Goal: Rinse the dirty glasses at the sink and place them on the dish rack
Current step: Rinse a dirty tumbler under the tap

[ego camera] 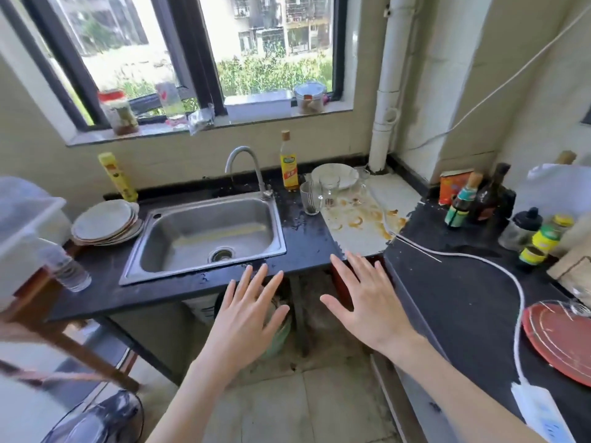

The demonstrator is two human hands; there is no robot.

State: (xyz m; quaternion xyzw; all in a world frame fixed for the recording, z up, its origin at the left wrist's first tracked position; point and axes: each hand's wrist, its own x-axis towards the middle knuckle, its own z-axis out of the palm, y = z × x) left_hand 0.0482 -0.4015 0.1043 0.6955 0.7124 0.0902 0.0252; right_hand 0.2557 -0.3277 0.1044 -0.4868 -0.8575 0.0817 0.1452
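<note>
At the far left a white plastic bin (28, 215) sits above a clear bottle (67, 270) lying on the dark counter (105, 292), with a stack of plates (107, 223) just beside the steel sink (208, 235). No dish rack is plainly visible; the bin may serve as one, but that cannot be told. The sink basin looks bare and the curved tap (246, 167) rises at its back edge, so there is open room under the spout for turning a glass.

The left hand (246, 311) hovers in front of the counter's front edge, fingers straight and spread, holding nothing. The right hand (364, 298) does the same just to its side, palm down and empty.

The dirty glasses (323, 191) stand in a tight cluster right of the tap, beside a yellow oil bottle (289, 169) and in front of a white bowl (335, 175), at the edge of a stained white board (367, 219). They look thin-walled, light, rigid and breakable, and will likely be slick once wet. The safest hold is probably around the body of the nearest striped one, lifted straight up so it does not knock its neighbours.

Further right, sauce bottles (479, 199) and a white cable (499, 270) crowd the side counter, leaving the direct path from the glasses leftward to the sink the freest route.
</note>
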